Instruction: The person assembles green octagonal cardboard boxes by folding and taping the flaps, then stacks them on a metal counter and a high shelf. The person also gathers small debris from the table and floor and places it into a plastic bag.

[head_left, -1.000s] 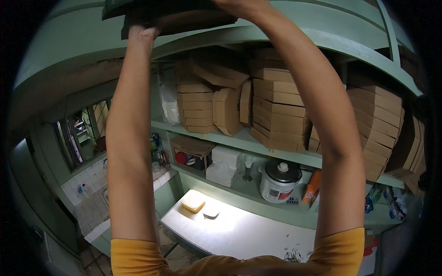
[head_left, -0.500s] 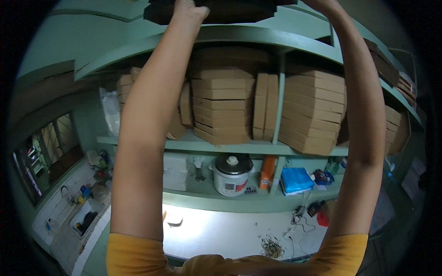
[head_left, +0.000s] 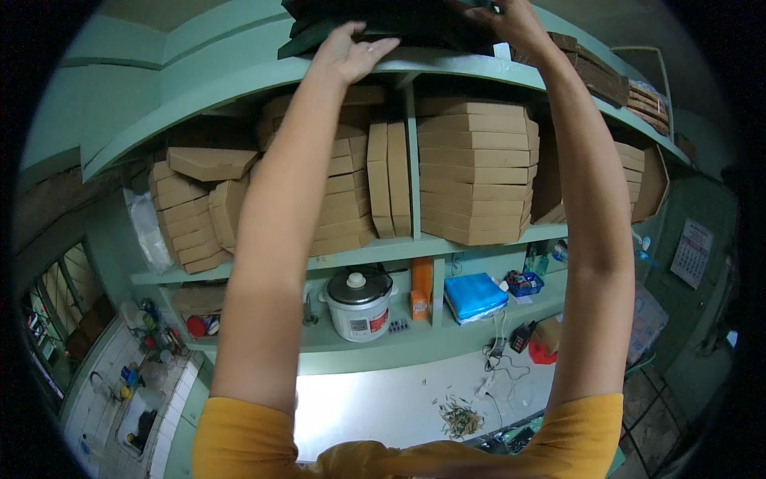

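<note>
Overhead, both arms are raised; mustard sleeves low in view. Reference for places: white cooker [head_left: 359, 307] with black lid, on the lower shelf.

Dark flat stack [head_left: 383, 28]: high above the cooker, at the top shelf [head_left: 471, 65], layered, upper part cut off by the view. Cannot tell whether its full weight sits on the board.

Left hand [head_left: 355, 56]: straight above the cooker, at the stack's lower front edge. Thumb and fingers spread apart, not closed round anything visible; seems to touch the edge.

Right hand [head_left: 507, 24]: above and right of the cooker, at the stack's right end, fingers bent toward it. Firmness of grip cannot be told; fingertips dark against the stack. Hands well apart from each other.

Between cooker and top shelf, the middle shelf [head_left: 447, 246] holds brown flat boxes: a tall pile [head_left: 475, 172] up and right of the cooker, an upright pair [head_left: 389, 180] above it, a looser pile [head_left: 187, 219] up and left.

Just right of the cooker: orange box [head_left: 420, 287]; farther right, blue packet [head_left: 476, 297].

Below the cooker: white bench [head_left: 359, 407]. Heap of small greenish-brown bits [head_left: 461, 419] on it, below and right of the cooker.
</note>
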A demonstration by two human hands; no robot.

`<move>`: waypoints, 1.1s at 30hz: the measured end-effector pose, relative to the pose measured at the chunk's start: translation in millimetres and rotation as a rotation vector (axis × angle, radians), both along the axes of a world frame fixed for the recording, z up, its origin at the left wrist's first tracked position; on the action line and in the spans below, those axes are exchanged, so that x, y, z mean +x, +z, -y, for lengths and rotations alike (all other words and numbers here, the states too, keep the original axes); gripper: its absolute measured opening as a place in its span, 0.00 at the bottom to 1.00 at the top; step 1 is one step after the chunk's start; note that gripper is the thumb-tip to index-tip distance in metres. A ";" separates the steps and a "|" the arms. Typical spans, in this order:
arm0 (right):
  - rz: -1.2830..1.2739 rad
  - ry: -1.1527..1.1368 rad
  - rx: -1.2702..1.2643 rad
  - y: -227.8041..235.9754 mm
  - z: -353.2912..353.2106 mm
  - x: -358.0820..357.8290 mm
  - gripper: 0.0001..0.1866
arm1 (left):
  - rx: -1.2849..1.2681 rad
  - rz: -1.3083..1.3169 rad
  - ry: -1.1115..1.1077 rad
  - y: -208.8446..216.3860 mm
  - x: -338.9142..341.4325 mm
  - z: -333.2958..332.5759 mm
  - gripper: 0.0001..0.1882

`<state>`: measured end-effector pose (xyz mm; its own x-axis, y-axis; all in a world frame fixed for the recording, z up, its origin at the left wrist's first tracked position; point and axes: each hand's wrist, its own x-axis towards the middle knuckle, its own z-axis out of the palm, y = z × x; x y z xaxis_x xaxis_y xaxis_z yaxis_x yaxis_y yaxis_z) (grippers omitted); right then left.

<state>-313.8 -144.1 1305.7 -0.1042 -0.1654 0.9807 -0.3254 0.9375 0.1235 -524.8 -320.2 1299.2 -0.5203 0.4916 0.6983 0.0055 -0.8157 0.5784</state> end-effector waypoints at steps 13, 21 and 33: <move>-0.305 -0.100 0.179 51.1 7.6 -62.8 0.25 | 0.268 -0.454 1.130 23.2 -7.1 144.8 0.17; -0.248 -0.280 0.148 69.5 -9.3 -96.1 0.26 | -0.150 -0.621 1.425 48.5 -64.4 128.8 0.26; 0.023 0.000 -0.046 79.3 -52.2 -129.3 0.28 | -0.217 -0.898 1.230 41.7 -78.4 96.7 0.35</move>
<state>-443.1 -91.9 1385.0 -0.1267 -0.1205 0.9846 -0.3275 0.9420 0.0732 -603.2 -416.8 1340.9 -0.1280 0.2175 0.9676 0.9915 0.0510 0.1197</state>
